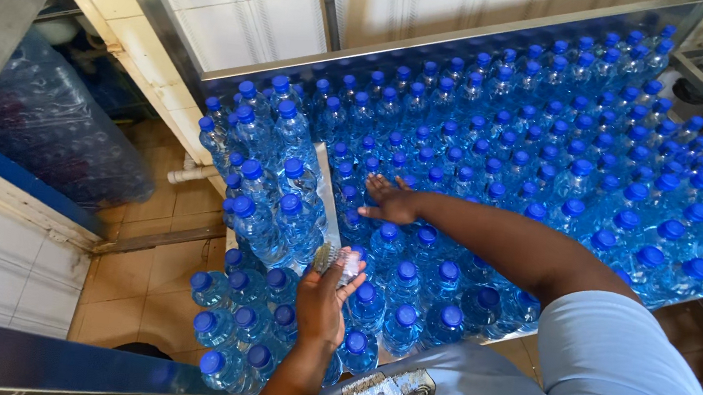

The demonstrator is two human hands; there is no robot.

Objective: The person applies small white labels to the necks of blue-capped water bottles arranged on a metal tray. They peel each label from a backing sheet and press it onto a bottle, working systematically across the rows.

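Bottles (501, 144) packed cap-to-cap across steel table (442, 43), both your hands in among them.

Left hand (323, 297) is curled round a small clear ribbed item (337, 261), can't tell what exactly, held just above near-edge caps. Right hand (391, 201) lies flat, fingers spread, resting on caps further in, holding nothing. Looks like a sorting/checking step mid-batch, w/ most rows already standing tight. Next move prob needs a steady right palm so no bottle tips, and a light left grip. More wrapped bottles (56, 130) sit under shelf at left.
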